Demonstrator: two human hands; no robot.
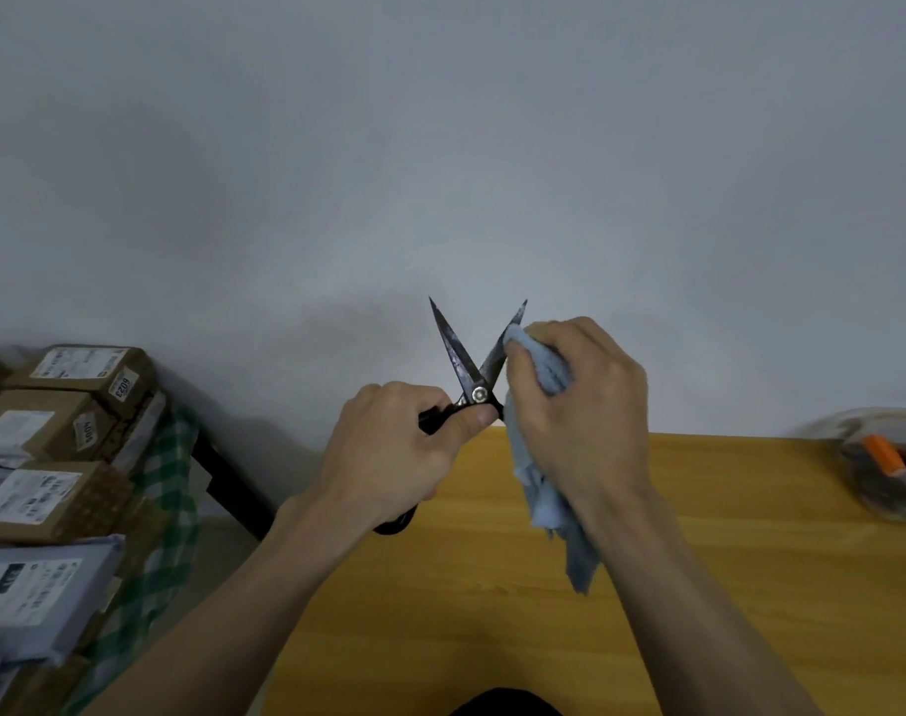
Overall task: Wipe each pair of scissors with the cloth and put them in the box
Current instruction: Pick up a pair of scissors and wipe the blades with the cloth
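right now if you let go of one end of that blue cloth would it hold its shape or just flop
Probably flop. The cloth is bunched in the right hand against one scissors blade, and its free end hangs limp with a ragged edge. It looks thin and light, so it would likely drape over the table.

Two bare hands, left (388, 452) and right (585, 405), are in view. There is one pair of dark metal scissors (471, 374) with its blades spread, one pale blue cloth (549, 457), one yellow wooden table (543, 586), and one clear plastic box (889, 467) at the far right. At left sit four brown labelled cardboard parcels (79, 374) and one grey mailing bag (32, 596).
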